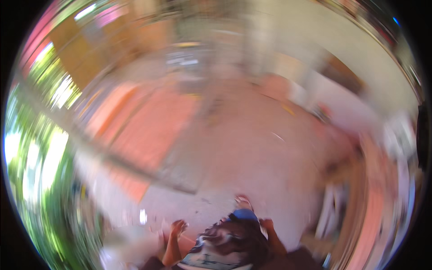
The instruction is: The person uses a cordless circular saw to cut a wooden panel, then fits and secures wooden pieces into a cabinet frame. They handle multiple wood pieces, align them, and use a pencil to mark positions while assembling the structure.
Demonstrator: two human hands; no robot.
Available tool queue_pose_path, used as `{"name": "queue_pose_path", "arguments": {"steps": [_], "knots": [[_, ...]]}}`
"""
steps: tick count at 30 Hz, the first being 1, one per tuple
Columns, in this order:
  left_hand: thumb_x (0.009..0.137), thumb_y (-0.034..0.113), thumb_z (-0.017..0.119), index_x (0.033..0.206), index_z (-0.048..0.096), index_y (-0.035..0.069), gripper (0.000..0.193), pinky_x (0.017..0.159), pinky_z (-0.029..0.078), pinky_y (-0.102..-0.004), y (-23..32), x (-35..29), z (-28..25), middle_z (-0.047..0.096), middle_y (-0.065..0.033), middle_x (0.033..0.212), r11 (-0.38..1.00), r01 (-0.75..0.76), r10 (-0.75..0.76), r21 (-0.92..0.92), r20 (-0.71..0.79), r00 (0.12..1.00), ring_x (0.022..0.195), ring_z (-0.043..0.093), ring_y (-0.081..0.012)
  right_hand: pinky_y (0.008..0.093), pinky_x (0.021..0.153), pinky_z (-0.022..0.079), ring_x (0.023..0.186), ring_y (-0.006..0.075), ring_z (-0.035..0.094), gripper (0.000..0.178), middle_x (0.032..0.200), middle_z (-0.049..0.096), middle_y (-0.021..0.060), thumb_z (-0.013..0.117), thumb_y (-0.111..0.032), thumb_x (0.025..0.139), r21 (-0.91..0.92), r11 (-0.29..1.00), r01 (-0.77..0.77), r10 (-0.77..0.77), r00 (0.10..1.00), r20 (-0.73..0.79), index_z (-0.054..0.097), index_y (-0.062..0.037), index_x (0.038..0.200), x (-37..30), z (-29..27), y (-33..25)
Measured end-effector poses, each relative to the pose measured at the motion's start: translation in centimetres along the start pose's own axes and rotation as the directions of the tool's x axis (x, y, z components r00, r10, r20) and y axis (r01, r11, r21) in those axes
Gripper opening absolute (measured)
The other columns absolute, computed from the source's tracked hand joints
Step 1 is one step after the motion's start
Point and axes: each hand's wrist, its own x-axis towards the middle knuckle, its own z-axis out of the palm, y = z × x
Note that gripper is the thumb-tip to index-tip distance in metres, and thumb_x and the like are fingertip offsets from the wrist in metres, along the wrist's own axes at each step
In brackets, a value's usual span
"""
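Observation:
The whole picture is smeared by motion. At the lower edge, my left hand (177,227) hangs to the left of my dark patterned clothing (234,240). Its fingers look bent, with a small pale spot beside them that I cannot make out. On the other side, my right hand (266,224) hangs close by my body, its fingers too blurred to read. Neither hand visibly touches anything around it. My foot, in a reddish sandal (242,198), shows on the floor ahead, below a blue trouser leg (245,215).
Reddish floor (256,135) spreads ahead. An orange-red flat area (153,130) lies to the left, crossed by a long pole-like bar (130,168). Brown wooden furniture (346,207) stands at the right, beneath a pale wall (337,49). Greenery (40,189) shows at the far left.

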Motion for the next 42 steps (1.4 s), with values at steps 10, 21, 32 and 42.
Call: {"name": "queue_pose_path", "arguments": {"steps": [10,21,32,42], "knots": [[0.100,0.021,0.072,0.116,0.073,-0.002,0.028,0.051,0.051,-0.0286,-21.9,-10.9,3.2,0.070,-0.0062,0.083,0.595,-0.133,-0.269,-0.792,-0.353,0.896,0.063,0.065,-0.0140,0.0335,0.039,0.038,0.044,0.0176,0.052,0.027,0.063,0.060,0.0065,0.070,-0.027,0.099,0.083,0.975,0.206,-0.220,0.854,0.471,0.067,-0.0021,0.088,11.2,-11.7,-24.4],[0.101,0.024,0.071,0.114,0.076,0.002,0.026,0.056,0.052,-0.0308,-23.2,-17.5,22.6,0.071,-0.0047,0.086,0.221,-0.332,-0.721,-0.917,-0.383,0.578,0.070,0.067,-0.0156,0.0277,0.042,0.036,0.050,0.0103,0.052,0.028,0.071,0.060,0.0021,0.074,-0.031,0.101,-0.168,0.602,0.781,-0.228,0.370,0.901,0.068,-0.0042,0.103,4.9,-0.6,-50.9],[0.098,0.027,0.073,0.120,0.076,0.000,0.035,0.067,0.062,-0.0345,-15.1,-13.3,36.1,0.079,-0.0140,0.103,0.123,-0.343,-0.903,-0.931,-0.249,0.351,0.088,0.078,-0.0225,0.0290,0.043,0.039,0.050,0.0124,0.053,0.032,0.076,0.065,0.0078,0.071,-0.031,0.102,-0.146,0.103,0.984,0.111,0.134,0.985,0.066,-0.0016,0.114,-2.2,10.3,-54.4],[0.104,0.028,0.072,0.125,0.064,-0.003,0.038,0.058,0.057,-0.0293,-20.9,-17.9,24.9,0.069,-0.0084,0.092,-0.074,-0.977,-0.969,-0.202,-0.217,0.118,0.068,0.064,-0.0149,0.0289,0.041,0.039,0.048,0.0138,0.052,0.030,0.075,0.063,0.0075,0.069,-0.028,0.103,-0.169,-0.145,0.975,0.100,0.184,0.978,0.064,-0.0009,0.115,-10.1,18.0,-55.6]]}}
